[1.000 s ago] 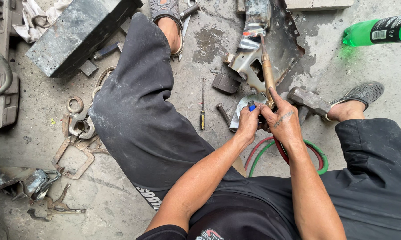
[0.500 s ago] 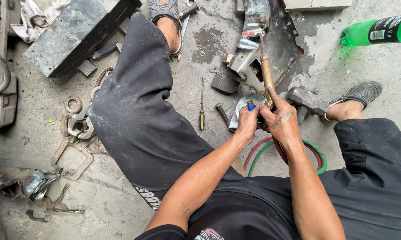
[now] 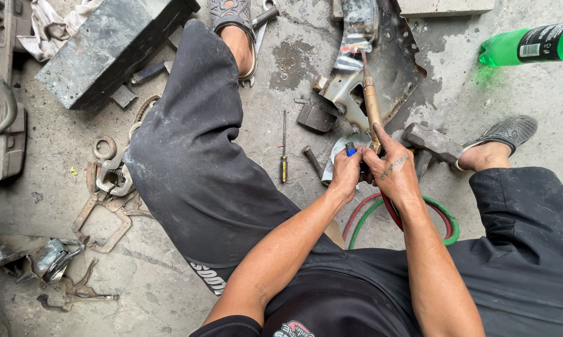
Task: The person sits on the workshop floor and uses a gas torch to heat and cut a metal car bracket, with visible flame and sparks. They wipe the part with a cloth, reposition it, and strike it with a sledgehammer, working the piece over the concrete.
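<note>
The right hand (image 3: 393,171) has its fingers clamped on a brass torch (image 3: 372,109), the left hand (image 3: 345,171) fingers pinching a blue lighter (image 3: 350,148) just beside.

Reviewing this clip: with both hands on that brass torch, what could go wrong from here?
1. The torch tip points at the metal part, close to the bare foot in a sandal: possible burn.
2. The red and green hoses loop beside the right hand, so sparks might reach them.
3. The green bottle lies nearby; it could soften.

Green bottle (image 3: 531,45), dark label, top right
</note>
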A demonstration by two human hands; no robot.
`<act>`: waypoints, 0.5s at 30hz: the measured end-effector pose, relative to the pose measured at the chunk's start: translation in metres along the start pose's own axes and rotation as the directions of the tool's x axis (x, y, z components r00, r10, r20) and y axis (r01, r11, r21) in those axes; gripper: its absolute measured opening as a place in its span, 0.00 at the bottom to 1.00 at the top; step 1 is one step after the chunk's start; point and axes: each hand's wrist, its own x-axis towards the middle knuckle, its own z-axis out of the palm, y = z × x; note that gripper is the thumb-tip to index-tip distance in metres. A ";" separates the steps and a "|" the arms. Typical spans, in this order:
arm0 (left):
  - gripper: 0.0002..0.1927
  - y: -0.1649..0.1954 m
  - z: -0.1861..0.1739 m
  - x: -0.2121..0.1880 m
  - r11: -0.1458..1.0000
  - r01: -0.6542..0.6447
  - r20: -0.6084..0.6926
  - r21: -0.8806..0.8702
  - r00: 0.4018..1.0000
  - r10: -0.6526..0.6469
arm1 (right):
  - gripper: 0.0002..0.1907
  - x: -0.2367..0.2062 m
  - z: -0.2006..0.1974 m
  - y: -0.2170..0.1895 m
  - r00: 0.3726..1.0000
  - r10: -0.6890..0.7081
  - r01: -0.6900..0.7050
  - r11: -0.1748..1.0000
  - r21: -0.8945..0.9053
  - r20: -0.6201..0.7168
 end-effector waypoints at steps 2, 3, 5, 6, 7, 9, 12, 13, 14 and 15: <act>0.10 0.002 -0.001 0.001 1.000 -0.002 -0.026 0.004 1.000 0.002 | 0.33 0.003 0.002 -0.003 1.000 0.008 -0.008 1.000 -0.024 0.020; 0.11 0.003 -0.002 0.002 1.000 0.000 -0.036 0.013 0.999 0.000 | 0.33 0.004 0.002 -0.004 1.000 0.013 -0.012 0.999 -0.037 0.028; 0.11 0.004 -0.002 0.002 1.000 0.004 -0.046 0.021 0.999 -0.003 | 0.33 0.006 0.003 -0.006 0.999 0.024 -0.024 1.000 -0.016 0.036; 0.11 0.005 -0.002 0.002 1.000 0.004 -0.046 0.019 0.999 -0.003 | 0.32 0.006 0.003 -0.006 0.999 0.030 -0.029 1.000 -0.007 0.039; 0.11 0.005 -0.002 0.001 1.000 0.005 -0.047 0.017 0.999 -0.004 | 0.33 0.006 0.003 -0.006 0.999 0.028 -0.028 1.000 -0.013 0.036; 0.10 0.006 -0.001 0.000 1.000 -0.001 -0.053 0.026 0.999 0.002 | 0.33 0.004 0.003 -0.005 0.999 0.026 -0.025 0.999 -0.025 0.029; 0.11 0.005 0.002 -0.003 1.000 0.003 -0.014 0.019 1.000 -0.003 | 0.32 0.000 0.001 0.000 0.999 -0.047 0.047 0.999 0.000 -0.012; 0.11 0.005 0.003 -0.004 1.000 0.008 0.007 0.014 1.000 -0.008 | 0.32 -0.001 0.000 0.002 0.999 -0.044 0.044 0.999 -0.019 -0.018; 0.11 0.004 0.004 -0.005 1.000 0.011 0.015 0.018 1.000 -0.011 | 0.32 -0.003 -0.001 0.005 0.999 -0.042 0.041 0.998 -0.039 -0.024; 0.11 0.003 0.005 -0.006 1.000 0.013 0.023 0.024 1.000 -0.013 | 0.32 -0.004 -0.001 0.007 0.999 -0.040 0.039 0.998 -0.057 -0.030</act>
